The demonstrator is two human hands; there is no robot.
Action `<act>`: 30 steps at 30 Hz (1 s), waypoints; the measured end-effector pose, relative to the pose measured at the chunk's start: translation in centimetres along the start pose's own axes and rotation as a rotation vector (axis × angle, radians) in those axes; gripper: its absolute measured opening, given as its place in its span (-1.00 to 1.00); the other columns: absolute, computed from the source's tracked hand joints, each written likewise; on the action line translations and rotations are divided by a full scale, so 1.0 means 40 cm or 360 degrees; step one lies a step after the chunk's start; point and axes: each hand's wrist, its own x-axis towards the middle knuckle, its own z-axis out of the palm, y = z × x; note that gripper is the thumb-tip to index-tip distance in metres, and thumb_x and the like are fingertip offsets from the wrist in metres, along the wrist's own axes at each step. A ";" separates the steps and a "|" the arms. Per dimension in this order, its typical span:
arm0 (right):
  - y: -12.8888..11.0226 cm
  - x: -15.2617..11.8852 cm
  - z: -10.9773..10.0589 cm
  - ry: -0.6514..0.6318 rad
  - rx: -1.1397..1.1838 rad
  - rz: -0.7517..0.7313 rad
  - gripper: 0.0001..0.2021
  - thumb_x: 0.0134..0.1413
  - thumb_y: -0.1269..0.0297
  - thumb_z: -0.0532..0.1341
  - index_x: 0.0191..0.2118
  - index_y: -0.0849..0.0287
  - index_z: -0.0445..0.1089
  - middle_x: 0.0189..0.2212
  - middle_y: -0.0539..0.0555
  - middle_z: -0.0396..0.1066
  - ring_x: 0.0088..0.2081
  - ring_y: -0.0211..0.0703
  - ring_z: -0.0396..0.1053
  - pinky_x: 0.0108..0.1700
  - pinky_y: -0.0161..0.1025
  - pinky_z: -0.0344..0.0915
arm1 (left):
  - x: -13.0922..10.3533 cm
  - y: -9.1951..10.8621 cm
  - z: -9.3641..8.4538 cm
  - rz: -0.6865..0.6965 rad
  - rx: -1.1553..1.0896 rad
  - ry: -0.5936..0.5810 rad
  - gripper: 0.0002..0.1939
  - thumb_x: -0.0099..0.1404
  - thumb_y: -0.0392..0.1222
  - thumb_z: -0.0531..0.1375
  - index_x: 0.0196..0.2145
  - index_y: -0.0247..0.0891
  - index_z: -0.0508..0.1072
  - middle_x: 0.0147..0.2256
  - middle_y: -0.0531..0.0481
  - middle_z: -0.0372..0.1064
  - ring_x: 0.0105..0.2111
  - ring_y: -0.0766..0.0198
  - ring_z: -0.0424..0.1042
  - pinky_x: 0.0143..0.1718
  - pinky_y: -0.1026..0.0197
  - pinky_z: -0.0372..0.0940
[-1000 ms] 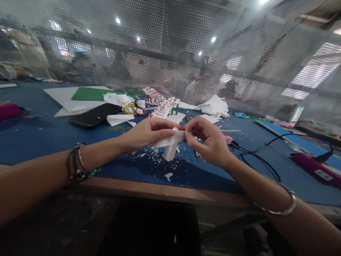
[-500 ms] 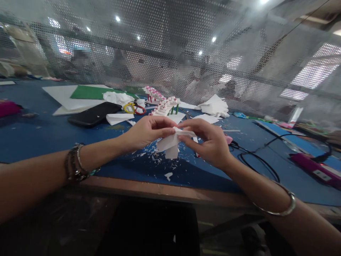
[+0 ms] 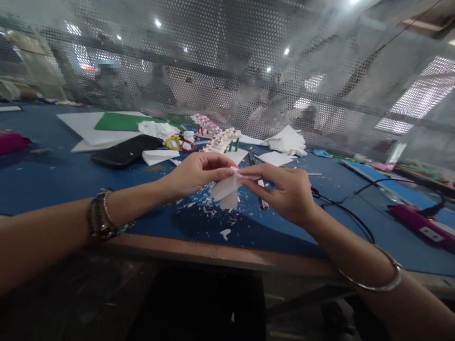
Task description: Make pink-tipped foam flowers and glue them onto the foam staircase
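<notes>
A folded piece of white paper (image 3: 224,189) hangs between my hands above the blue table. My left hand (image 3: 195,174) pinches its upper edge between thumb and fingers. From the other side, my right hand (image 3: 284,189) grips the same paper near its top, thumb and forefinger pressed together. White paper scraps (image 3: 204,206) lie scattered below. Just behind my right fingers, a thin white stick-like thing with a red end (image 3: 265,203) rests on the table. Beyond my hands stand small white paper pieces with pink tips (image 3: 220,139) on red and green supports.
Scissors with yellow and red handles (image 3: 180,143) lie beside a black phone-like slab (image 3: 124,150). White and green sheets (image 3: 122,121) are behind it. A stack of cut white paper (image 3: 286,140) sits at back right. Black cable (image 3: 350,226) and a purple power strip (image 3: 419,226) lie right.
My right hand has shifted slightly right and down, its fingers straighter along the paper's top. My left hand stays nearly still, and the paper remains held between both.
</notes>
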 end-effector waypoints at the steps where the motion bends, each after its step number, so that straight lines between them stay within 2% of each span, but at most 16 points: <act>1: 0.000 -0.001 0.000 0.0000 -0.0033 -0.0017 -0.93 0.00 0.38 0.16 -0.34 0.14 0.38 -0.52 -0.08 0.46 -0.59 -0.41 0.34 -0.53 -0.44 0.24 | 0.000 0.002 0.001 -0.0004 -0.0010 0.0002 -0.95 0.07 -0.28 0.16 -0.45 -0.27 0.42 -0.50 0.06 0.43 -0.54 0.44 0.35 -0.55 0.41 0.23; 4: 0.000 -0.004 -0.001 0.0011 -0.0123 -0.0084 -0.92 0.03 0.37 0.13 -0.34 0.12 0.37 -0.55 -0.08 0.43 -0.59 -0.39 0.32 -0.52 -0.42 0.22 | -0.001 0.008 0.003 -0.0011 -0.0020 0.0009 -0.96 0.05 -0.29 0.17 -0.47 -0.28 0.42 -0.51 0.07 0.42 -0.54 0.44 0.34 -0.53 0.41 0.23; 8: 0.004 -0.002 0.000 -0.0014 -0.0191 -0.0168 -0.89 0.07 0.38 0.08 -0.33 0.13 0.34 -0.48 -0.02 0.42 -0.45 -0.33 0.35 -0.39 -0.39 0.24 | -0.002 0.010 0.007 -0.0014 0.0009 0.0035 -0.95 0.05 -0.28 0.18 -0.47 -0.30 0.41 -0.54 0.08 0.39 -0.56 0.45 0.32 -0.53 0.40 0.23; 11: 0.004 0.001 0.003 -0.0036 -0.0158 -0.0138 -0.90 0.07 0.40 0.07 -0.35 0.18 0.32 -0.47 0.01 0.39 -0.42 -0.31 0.33 -0.35 -0.38 0.24 | -0.004 0.010 0.009 0.0032 0.0016 0.0049 -0.93 0.04 -0.27 0.18 -0.46 -0.32 0.42 -0.52 0.08 0.39 -0.53 0.45 0.32 -0.50 0.40 0.24; 16: -0.003 0.003 0.015 0.0008 0.0106 0.0154 -0.95 0.02 0.41 0.09 -0.40 0.19 0.28 -0.50 -0.03 0.36 -0.48 -0.38 0.31 -0.41 -0.42 0.27 | -0.010 0.013 0.015 0.0082 -0.0007 0.0094 -0.89 0.03 -0.26 0.19 -0.43 -0.33 0.43 -0.48 0.07 0.39 -0.46 0.42 0.35 -0.44 0.40 0.28; 23: -0.018 0.004 0.024 0.0078 0.0778 0.0618 -0.97 -0.06 0.40 0.16 -0.46 0.21 0.29 -0.56 -0.08 0.32 -0.54 -0.44 0.32 -0.53 -0.50 0.26 | -0.019 0.020 0.020 0.0101 -0.0116 0.0107 -0.94 0.03 -0.32 0.20 -0.45 -0.29 0.45 -0.49 0.12 0.41 -0.48 0.48 0.36 -0.45 0.48 0.26; 26: -0.018 0.007 0.025 0.0068 0.0981 0.0723 -0.96 -0.08 0.40 0.17 -0.47 0.22 0.28 -0.58 -0.08 0.31 -0.55 -0.43 0.33 -0.53 -0.49 0.27 | -0.020 0.023 0.020 0.0105 -0.0143 0.0101 -0.93 0.03 -0.34 0.20 -0.44 -0.28 0.46 -0.47 0.12 0.44 -0.47 0.48 0.38 -0.44 0.48 0.27; 30: -0.009 0.009 0.036 0.0138 0.1063 0.0788 -0.95 -0.11 0.39 0.18 -0.49 0.21 0.26 -0.57 -0.08 0.31 -0.55 -0.42 0.33 -0.53 -0.46 0.28 | -0.017 0.016 0.023 0.0109 -0.0058 0.0140 -0.87 0.07 -0.30 0.18 -0.37 -0.29 0.48 -0.37 0.04 0.48 -0.40 0.39 0.42 -0.37 0.41 0.30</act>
